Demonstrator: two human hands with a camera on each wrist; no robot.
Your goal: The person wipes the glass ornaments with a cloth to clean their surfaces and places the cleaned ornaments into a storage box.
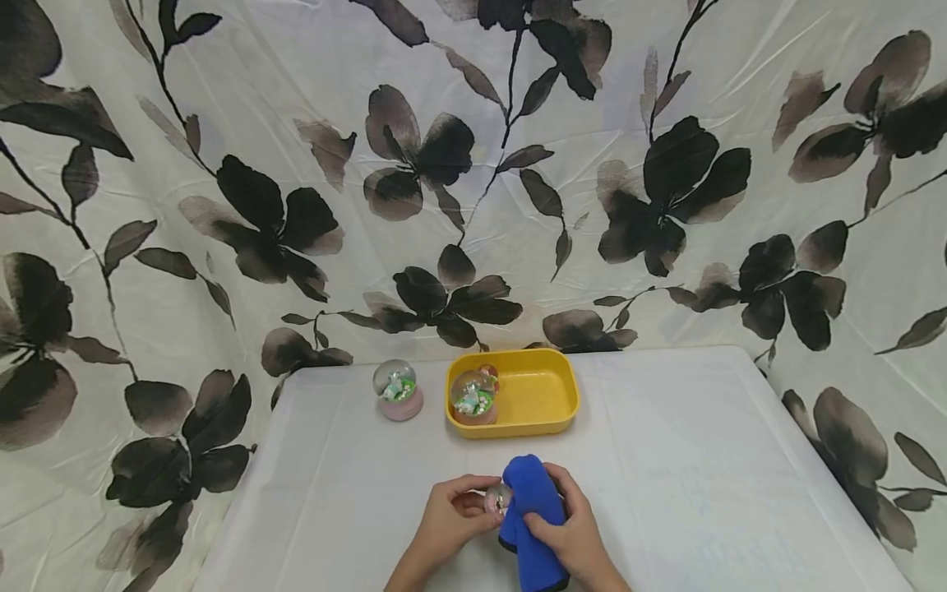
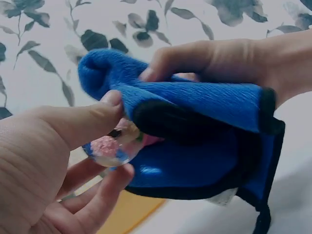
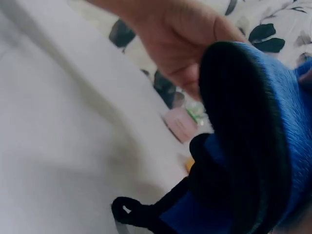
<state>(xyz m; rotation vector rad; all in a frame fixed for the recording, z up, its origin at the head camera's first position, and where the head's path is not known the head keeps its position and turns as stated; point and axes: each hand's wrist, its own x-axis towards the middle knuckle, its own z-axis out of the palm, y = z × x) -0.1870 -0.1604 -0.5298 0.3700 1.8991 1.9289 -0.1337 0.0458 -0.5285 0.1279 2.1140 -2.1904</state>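
Note:
Close to the front of the table, my left hand (image 1: pixel 453 518) holds a small snow globe (image 1: pixel 497 498) by its clear dome, between thumb and fingers. Pink and blue figures show inside the dome (image 2: pixel 108 148) in the left wrist view. My right hand (image 1: pixel 579 530) grips a folded blue cloth (image 1: pixel 531 497) with black edging, its thumb on the near side. The cloth lies against the globe and covers its base end. A black hanging loop (image 3: pixel 127 205) sticks out from one corner of the cloth.
A yellow tray (image 1: pixel 543 427) stands further back, holding a snow globe with a pink base (image 1: pixel 475 403) and a small reddish-brown item (image 1: pixel 489 372) behind it. Left of the tray another pink-based snow globe (image 1: pixel 399 399) stands on the white table (image 1: pixel 333 493). A floral curtain (image 1: pixel 518 205) hangs behind.

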